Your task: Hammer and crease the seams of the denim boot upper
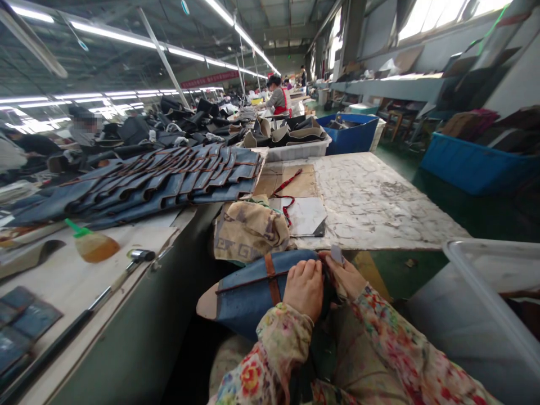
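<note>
Leather piece [244, 295], smooth, blue, tapered, with brown strap [272, 278], lies over the lap [358, 360]; we see left hand [304, 287] curled on it, grip unclear, right hand [348, 277] pinching a grey tab [337, 254]

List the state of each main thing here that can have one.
Blue piece: curved, held.
Left hand: curled over it.
Right hand: holding a small grey item.
Hammer: lying down, unheld.
Squeeze bottle: partly full, amber contents.
Patterned cloth: rumpled.
Red cord: loose, bent.
Blue stack: overlapping layers.
Right-hand clear bin: open.
</note>
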`<state>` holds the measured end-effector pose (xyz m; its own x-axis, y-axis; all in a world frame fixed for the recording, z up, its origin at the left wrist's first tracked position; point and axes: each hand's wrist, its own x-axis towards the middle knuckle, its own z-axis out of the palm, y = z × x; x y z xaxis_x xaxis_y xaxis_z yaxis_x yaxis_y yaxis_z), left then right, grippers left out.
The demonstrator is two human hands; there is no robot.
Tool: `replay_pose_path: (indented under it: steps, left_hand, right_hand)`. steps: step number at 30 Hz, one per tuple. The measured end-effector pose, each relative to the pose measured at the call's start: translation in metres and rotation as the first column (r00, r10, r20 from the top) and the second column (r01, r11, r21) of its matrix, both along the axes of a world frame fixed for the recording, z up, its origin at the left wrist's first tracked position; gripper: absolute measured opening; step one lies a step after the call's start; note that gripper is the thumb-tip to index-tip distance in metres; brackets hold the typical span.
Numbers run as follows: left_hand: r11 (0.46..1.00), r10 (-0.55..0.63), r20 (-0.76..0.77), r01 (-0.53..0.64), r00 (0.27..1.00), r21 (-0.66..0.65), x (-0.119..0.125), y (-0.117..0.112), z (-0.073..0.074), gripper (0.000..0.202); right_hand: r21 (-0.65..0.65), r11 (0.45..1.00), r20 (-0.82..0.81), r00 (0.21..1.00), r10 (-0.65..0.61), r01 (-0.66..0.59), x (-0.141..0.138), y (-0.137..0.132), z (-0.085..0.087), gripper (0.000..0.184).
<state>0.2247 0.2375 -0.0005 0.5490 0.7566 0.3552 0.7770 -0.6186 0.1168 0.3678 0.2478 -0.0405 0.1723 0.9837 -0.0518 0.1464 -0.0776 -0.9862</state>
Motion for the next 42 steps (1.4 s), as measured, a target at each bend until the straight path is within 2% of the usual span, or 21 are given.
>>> replay_pose_path:
  steps: [3,5,7,9,11,14,23,29,36,42]
  left_hand:
    - [1.0,0.017,0.019,-0.017,1.0,0.012,0.003,0.001,-0.001,0.031]
    - [1.0,0.014,0.026,-0.014,1.0,0.015,0.003,0.002,0.0,0.031]
    - [1.0,0.005,0.026,-0.005,1.0,0.008,0.001,0.002,0.0,0.03]
    - [1.0,0.0,0.02,0.0,1.0,-0.004,-0.003,0.001,0.001,0.029]
    - [1.0,0.001,0.02,-0.001,1.0,-0.015,-0.007,0.0,0.001,0.029]
    - [1.0,0.024,0.023,-0.023,0.999,-0.015,-0.015,-0.002,0.001,0.031]
    - [0.997,0.069,0.006,-0.069,0.998,0.018,-0.035,-0.004,0.003,0.03]
    - [0.994,0.091,0.004,-0.091,0.996,0.057,-0.058,-0.008,0.002,0.028]
    - [0.982,0.161,0.018,-0.162,0.987,0.093,-0.083,-0.019,0.005,0.028]
    - [0.974,0.195,0.019,-0.196,0.981,0.113,-0.104,-0.028,0.0,0.033]
  right_hand:
    - [0.063,0.996,0.071,0.995,-0.074,0.07,0.009,-0.008,0.009,0.056]
    - [0.187,0.981,0.254,0.963,-0.088,0.04,0.013,-0.014,0.016,0.053]
    - [0.301,0.951,0.493,0.865,-0.092,-0.07,0.014,-0.02,0.022,0.045]
    - [0.349,0.918,0.683,0.721,-0.112,-0.188,0.011,-0.026,0.029,0.038]
    - [0.353,0.904,0.76,0.638,-0.126,-0.242,0.007,-0.03,0.036,0.035]
    - [0.352,0.889,0.808,0.574,-0.129,-0.295,0.001,-0.032,0.043,0.032]
    - [0.352,0.872,0.82,0.561,-0.111,-0.341,-0.026,-0.032,0.034,0.03]
    - [0.351,0.866,0.826,0.553,-0.106,-0.358,-0.048,-0.034,0.038,0.032]
    - [0.31,0.852,0.868,0.492,-0.071,-0.423,-0.076,-0.039,0.043,0.033]
    - [0.29,0.845,0.856,0.517,-0.018,-0.449,-0.097,-0.035,0.048,0.03]
